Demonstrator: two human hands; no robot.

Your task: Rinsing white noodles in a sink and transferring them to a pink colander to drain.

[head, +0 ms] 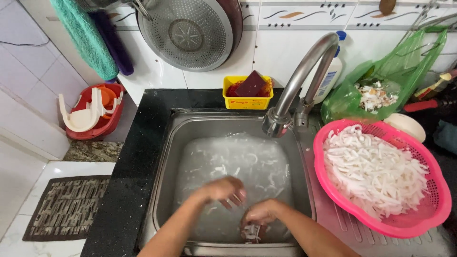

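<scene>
**White strips rinsed in the sink**

Both hands are lowered into the water-filled sink (pixel 164 157), in front of the tap (pixel 304 78). The left hand (pixel 223 190) is held loosely curled with a few white strips (pixel 223 169) at its fingers — whether it is closed on them cannot be told. The right hand (pixel 261 214) is closed around a small bunch of strips just below it. More strips are seen floating behind the hands. Right of the sink, a pink colander (pixel 440 204) is heaped with drained strips. The step is judged best done gently — strips gathered in small handfuls and squeezed lightly so none are broken.
</scene>
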